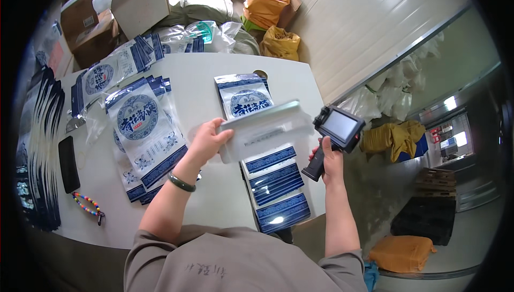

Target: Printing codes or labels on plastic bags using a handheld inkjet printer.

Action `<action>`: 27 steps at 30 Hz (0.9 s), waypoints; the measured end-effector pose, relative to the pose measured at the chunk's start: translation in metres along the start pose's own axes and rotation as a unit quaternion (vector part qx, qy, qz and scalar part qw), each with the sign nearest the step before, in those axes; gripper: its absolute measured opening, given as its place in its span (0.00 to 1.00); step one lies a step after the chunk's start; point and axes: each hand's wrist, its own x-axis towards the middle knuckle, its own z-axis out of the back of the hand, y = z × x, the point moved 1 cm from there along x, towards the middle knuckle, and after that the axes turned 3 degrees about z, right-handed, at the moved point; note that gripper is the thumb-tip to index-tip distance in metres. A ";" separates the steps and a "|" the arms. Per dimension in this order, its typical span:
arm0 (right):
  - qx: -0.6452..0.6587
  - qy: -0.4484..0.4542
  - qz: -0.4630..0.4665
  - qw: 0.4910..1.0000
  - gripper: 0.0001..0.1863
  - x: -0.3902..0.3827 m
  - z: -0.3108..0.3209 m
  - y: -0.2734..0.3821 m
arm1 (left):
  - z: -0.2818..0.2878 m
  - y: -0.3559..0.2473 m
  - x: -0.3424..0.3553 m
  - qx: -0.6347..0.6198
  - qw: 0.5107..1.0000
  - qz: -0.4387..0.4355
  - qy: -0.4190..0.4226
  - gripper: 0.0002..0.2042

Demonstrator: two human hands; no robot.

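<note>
My left hand (210,139) grips the left end of a translucent plastic piece (267,126), flat and blurred, raised above the table. Wrapped round its handle, my right hand (332,163) holds up a black pistol-grip device (340,123) with a small screen. Below the plastic piece lie blue-and-white printed pouches (280,184), overlapped in a column. A further printed pouch (243,95) shows at the column's far end, partly hidden behind the plastic. Left of my left hand, more printed pouches (142,126) are piled on the white table (206,206).
A black phone (68,164) with a beaded strap (88,206) lies at the left. Beside it stands a dense row of pouches (40,147). Cardboard boxes (88,27), wrapped bundles (201,5) and orange bags (267,3) crowd the far side. A wall (348,29) rises at the right.
</note>
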 end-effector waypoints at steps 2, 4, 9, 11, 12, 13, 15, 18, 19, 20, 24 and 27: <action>0.156 0.010 -0.011 0.988 0.34 -0.007 0.009 -0.015 | -0.006 -0.006 -0.012 -0.029 0.999 -0.032 0.027 0.13; 0.296 0.049 -0.027 0.954 0.39 -0.016 0.010 -0.023 | -0.015 -0.018 -0.028 0.071 0.993 -0.049 0.081 0.13; 0.193 0.098 -0.035 0.976 0.21 -0.041 0.013 -0.039 | -0.035 -0.005 -0.055 0.104 0.987 -0.099 0.075 0.09; 0.236 0.081 -0.063 0.966 0.19 -0.049 0.012 -0.039 | -0.035 -0.002 -0.050 0.108 0.990 -0.040 0.086 0.11; 0.241 0.079 -0.067 0.965 0.19 -0.050 0.014 -0.044 | -0.036 -0.002 -0.044 0.103 0.990 0.013 0.094 0.14; 0.282 0.069 -0.062 0.955 0.18 -0.050 0.016 -0.051 | -0.033 -0.003 -0.028 0.142 0.989 0.014 0.028 0.19; 0.359 0.051 -0.066 0.930 0.15 -0.050 0.022 -0.068 | -0.026 -0.011 0.004 0.244 0.957 -0.020 -0.154 0.24; 0.379 0.075 -0.068 0.920 0.15 -0.051 0.022 -0.071 | -0.020 -0.012 0.039 0.332 0.922 0.008 -0.200 0.25; 0.357 0.062 -0.081 0.929 0.17 -0.053 0.023 -0.068 | -0.022 -0.013 0.044 0.343 0.920 0.028 -0.189 0.23; 0.360 0.060 -0.083 0.927 0.17 -0.052 0.024 -0.067 | -0.023 -0.014 0.046 0.355 0.917 0.046 -0.178 0.22; 0.348 0.066 -0.120 0.928 0.20 -0.053 0.016 -0.058 | -0.013 -0.001 0.042 0.344 0.918 0.003 -0.196 0.18; 0.344 0.092 -0.135 0.924 0.21 -0.044 0.020 -0.071 | -0.017 -0.003 0.031 0.331 0.895 -0.106 -0.280 0.14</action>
